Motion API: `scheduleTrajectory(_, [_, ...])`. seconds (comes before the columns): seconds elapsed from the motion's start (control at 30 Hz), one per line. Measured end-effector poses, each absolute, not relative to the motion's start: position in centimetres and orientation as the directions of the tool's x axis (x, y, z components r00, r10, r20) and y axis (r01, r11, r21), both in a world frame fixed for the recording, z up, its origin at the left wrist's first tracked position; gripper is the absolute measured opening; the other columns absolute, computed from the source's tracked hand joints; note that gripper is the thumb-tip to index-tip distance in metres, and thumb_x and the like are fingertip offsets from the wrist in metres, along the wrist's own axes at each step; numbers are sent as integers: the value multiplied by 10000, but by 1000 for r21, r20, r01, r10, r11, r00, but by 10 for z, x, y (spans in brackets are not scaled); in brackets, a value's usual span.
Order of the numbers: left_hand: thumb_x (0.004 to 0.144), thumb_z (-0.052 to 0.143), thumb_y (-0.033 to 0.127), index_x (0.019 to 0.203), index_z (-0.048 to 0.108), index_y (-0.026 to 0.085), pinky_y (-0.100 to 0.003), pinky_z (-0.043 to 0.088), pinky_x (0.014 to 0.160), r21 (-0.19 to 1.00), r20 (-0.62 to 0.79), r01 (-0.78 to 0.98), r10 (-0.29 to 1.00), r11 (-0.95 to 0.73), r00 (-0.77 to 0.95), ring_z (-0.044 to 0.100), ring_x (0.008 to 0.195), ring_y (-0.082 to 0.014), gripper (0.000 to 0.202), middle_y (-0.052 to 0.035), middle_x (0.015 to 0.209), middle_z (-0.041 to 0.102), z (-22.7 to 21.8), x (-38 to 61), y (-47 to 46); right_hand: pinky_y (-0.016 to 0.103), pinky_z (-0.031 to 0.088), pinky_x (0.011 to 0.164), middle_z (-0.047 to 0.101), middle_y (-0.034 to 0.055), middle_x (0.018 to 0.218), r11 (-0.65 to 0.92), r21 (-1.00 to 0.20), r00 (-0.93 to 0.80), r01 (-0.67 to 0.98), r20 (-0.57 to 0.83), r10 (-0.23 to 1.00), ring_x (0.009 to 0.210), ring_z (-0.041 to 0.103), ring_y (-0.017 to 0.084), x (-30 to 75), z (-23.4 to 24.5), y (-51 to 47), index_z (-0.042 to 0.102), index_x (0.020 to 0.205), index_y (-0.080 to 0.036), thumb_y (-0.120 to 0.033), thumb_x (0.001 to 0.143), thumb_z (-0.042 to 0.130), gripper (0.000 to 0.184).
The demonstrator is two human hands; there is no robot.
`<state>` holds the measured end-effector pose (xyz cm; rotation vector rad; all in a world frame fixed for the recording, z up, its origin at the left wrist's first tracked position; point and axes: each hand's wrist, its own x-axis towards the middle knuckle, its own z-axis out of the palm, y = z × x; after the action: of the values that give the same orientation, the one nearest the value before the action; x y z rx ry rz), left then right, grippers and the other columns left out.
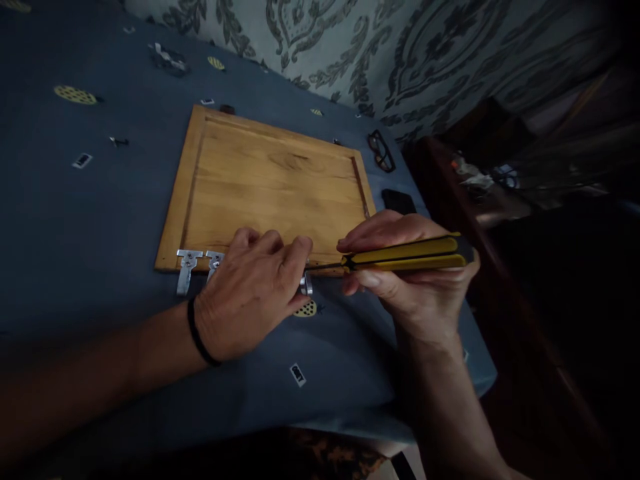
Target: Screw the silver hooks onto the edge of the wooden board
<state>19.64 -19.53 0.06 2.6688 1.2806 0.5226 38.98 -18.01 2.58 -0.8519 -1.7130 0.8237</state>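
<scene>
A wooden panel (pixel 270 180) with a raised frame lies on the blue cloth. Along its near edge sit metal hinges: one hinge (pixel 189 267) at the left corner, a second hinge (pixel 215 259) partly behind my left hand, and a third hinge (pixel 307 283) showing just past my fingers. My left hand (pixel 255 287) is curled over the panel's edge, its fingers closed around the third hinge. My right hand (pixel 415 280) grips a screwdriver (pixel 405 255) with a yellow and black handle. Its shaft points left to the third hinge; the tip is hidden by my left fingers.
Glasses (pixel 381 151) and a dark flat object (pixel 399 201) lie right of the panel. A small metal piece (pixel 119 141) and a cluster of metal parts (pixel 169 60) lie to the left. A patterned fabric surface (pixel 350 53) rises behind. The table drops off at the right.
</scene>
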Motion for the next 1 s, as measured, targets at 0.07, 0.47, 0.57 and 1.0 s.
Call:
scheduleTrajectory(0.07, [884,712,328,1168,512,136,-406,432,834,269,241,732,780,-626,578,636,977,-285,397,-100,970,708,1,197,-195,284,603,508,752,12,813,506,-850,-236,146,466,853,653,686,161,388,25,-180,763,874,-256,-274,734,866,175])
scheduleTrajectory(0.47, [881,720,321,1171,505,132,-427,441,854,279,225,730,781,-624,582,640,999,-295,408,-114,1010,713,3,197,-195,228,536,395,744,-2,825,498,-857,-235,132,461,856,500,640,105,384,26,-181,748,842,-236,-292,778,831,119])
scheduleTrajectory(0.57, [878,727,324,1178,495,134,-435,446,859,288,234,728,783,-623,577,639,1018,-299,424,-121,1047,718,2,197,-196,245,553,451,724,-3,773,526,-836,-217,157,490,844,555,647,118,382,25,-181,742,801,-240,-314,767,844,131])
scheduleTrajectory(1.0, [883,725,324,1171,488,147,-439,443,887,302,220,728,788,-615,575,635,1066,-293,413,-113,1117,719,2,197,-195,245,551,448,657,-34,672,492,-851,-107,181,480,871,512,625,111,374,26,-183,720,729,-242,-348,764,844,167])
